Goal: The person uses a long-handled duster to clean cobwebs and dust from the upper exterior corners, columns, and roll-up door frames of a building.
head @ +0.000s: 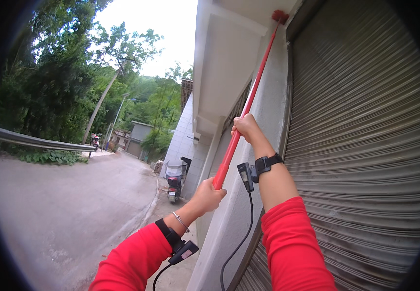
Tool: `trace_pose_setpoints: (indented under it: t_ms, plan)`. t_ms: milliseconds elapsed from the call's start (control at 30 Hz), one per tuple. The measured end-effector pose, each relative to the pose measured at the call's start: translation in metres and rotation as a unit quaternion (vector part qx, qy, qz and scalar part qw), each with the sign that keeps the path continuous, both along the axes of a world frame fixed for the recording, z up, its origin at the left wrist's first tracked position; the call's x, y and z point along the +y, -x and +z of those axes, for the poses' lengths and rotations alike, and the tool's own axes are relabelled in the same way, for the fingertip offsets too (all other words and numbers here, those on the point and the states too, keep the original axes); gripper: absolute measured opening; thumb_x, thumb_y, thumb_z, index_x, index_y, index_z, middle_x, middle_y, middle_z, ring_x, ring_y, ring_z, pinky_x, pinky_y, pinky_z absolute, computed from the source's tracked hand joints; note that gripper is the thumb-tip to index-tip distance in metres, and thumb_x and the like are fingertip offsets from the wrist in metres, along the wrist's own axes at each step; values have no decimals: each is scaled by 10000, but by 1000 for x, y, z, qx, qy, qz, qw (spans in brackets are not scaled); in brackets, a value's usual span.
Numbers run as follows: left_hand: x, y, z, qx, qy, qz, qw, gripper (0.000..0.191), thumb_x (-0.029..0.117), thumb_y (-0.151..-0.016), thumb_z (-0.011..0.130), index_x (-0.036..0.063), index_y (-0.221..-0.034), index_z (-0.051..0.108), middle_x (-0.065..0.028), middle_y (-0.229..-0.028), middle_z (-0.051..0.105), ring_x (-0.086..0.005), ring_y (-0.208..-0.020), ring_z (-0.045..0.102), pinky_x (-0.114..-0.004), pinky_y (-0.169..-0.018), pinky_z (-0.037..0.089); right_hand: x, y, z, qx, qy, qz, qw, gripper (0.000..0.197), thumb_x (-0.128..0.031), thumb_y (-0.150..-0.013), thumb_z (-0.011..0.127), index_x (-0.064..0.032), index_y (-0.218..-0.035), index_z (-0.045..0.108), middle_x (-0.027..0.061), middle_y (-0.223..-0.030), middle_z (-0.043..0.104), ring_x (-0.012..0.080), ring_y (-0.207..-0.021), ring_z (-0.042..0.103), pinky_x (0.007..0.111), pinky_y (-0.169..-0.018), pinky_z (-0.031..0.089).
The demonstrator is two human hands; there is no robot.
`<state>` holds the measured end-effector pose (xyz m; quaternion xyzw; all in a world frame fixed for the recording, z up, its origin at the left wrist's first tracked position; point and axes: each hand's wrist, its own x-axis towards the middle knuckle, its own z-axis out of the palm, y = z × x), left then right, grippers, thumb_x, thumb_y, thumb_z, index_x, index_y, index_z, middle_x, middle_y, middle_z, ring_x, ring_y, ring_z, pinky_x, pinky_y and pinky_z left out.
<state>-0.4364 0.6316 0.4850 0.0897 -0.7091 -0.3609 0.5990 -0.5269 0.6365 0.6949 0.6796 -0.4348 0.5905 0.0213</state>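
Note:
Both my hands grip a long red telescopic pole [255,87] that slants up and to the right. My left hand [208,194] is closed round its thick lower end. Farther up the shaft my right hand [245,127] is wrapped round it. At the pole's far tip a round red bristle brush [280,16] is up at the corner where the pale wall meets the overhang [235,62], near the top of the shutter frame. Whether the bristles touch the surface is not plain. A black strapped device with a cable sits on each forearm.
A ribbed metal roller shutter [355,145] fills the right side, beside a pale wall pillar [232,203]. A parked scooter [173,182] stands by the tiled wall. Left lies a concrete road [79,203] with a metal guardrail [39,141], a leaning utility pole [101,105] and trees.

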Motion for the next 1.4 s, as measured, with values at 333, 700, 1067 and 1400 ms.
trace_pose_setpoints:
  t_ms: [333, 700, 1067, 1400]
  plan:
    - [-7, -19, -23, 21, -86, -90, 992, 178, 48, -755, 554, 64, -768, 377, 2, -477, 361, -100, -304, 338, -243, -265, 233, -32, -29, -16, 20, -11, -67, 997, 274, 39, -716, 485, 177, -939, 405, 221, -701, 557, 265, -513, 593, 327, -415, 514]
    - [13, -21, -5, 1, -70, -8, 997, 207, 54, -744, 544, 2, -907, 428, -13, -576, 455, -110, -436, 447, -253, -370, 337, -7, -43, -1, 98, -40, 69, 992, 97, -23, -745, 432, 69, -766, 458, 98, -568, 510, 186, -448, 528, 288, -399, 423]
    - [-17, 3, -153, -44, -62, 84, 994, 204, 52, -699, 482, -6, -890, 438, -55, -539, 466, -157, -400, 479, -297, -380, 393, -48, -10, -153, -21, -37, 109, 993, 49, -12, -735, 419, 31, -758, 416, 68, -569, 455, 146, -428, 486, 303, -369, 456]
    - [26, -24, -228, -106, -95, 85, 986, 139, 79, -697, 502, -5, -795, 452, -75, -562, 476, -166, -521, 482, -313, -496, 392, -5, -15, -240, -92, -40, 79, 992, 91, 5, -730, 417, 9, -808, 370, 64, -585, 447, 142, -420, 481, 302, -355, 455]
